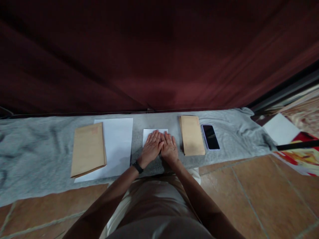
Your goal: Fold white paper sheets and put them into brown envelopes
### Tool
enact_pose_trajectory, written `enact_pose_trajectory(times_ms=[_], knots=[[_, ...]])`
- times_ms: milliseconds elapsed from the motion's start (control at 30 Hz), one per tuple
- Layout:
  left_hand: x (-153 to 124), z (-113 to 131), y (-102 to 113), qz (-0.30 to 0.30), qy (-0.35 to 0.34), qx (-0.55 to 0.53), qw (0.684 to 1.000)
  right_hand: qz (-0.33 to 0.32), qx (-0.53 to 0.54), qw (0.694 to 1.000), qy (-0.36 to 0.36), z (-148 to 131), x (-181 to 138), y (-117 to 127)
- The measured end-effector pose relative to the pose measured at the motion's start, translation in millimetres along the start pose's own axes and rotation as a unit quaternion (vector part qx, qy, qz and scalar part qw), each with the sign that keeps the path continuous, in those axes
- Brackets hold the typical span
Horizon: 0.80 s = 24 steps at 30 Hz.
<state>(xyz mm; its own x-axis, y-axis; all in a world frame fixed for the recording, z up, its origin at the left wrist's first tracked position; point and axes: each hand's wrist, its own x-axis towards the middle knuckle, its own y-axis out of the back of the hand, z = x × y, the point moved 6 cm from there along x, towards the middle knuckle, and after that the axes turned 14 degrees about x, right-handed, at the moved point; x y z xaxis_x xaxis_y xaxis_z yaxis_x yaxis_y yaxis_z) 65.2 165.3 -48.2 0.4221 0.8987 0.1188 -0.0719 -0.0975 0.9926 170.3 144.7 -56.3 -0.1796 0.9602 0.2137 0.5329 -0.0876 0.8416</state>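
Note:
A small white sheet of paper (146, 133), perhaps folded, lies on the grey cloth in front of me. Both hands rest on it side by side and cover most of it. My left hand (151, 148), with a dark band on the wrist, lies flat with its fingers stretched forward. Beside it, touching at the thumb, my right hand (169, 147) is also flat, fingers extended. To the left, a stack of brown envelopes (88, 147) overlaps larger white sheets (119, 142). Another stack of brown envelopes (193, 136) lies to the right of my hands.
A phone (211, 136) with a dark screen lies right of the right-hand envelopes. Grey cloth (234, 132) covers the long surface. A dark red curtain (159, 59) hangs behind it. Printed red and yellow material (302, 154) is at the far right, above the tiled floor (244, 189).

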Motion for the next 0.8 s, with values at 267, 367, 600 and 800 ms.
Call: enact_pose_trajectory(times_ms=[267,367,600,800], knots=[[-3,-27,-2,0.000,0.059,0.038,0.998,0.039,0.006,0.999,0.003,-2,-1,3],[-6,-32,-2,0.007,0.081,0.043,0.996,0.039,0.014,0.999,0.000,-1,-2,3],[-10,-34,-2,0.020,0.102,0.041,0.994,0.008,0.035,0.999,-0.041,7,15,3],[-10,-34,-1,0.032,0.099,0.031,0.994,-0.007,0.010,0.999,-0.041,5,27,-3]])
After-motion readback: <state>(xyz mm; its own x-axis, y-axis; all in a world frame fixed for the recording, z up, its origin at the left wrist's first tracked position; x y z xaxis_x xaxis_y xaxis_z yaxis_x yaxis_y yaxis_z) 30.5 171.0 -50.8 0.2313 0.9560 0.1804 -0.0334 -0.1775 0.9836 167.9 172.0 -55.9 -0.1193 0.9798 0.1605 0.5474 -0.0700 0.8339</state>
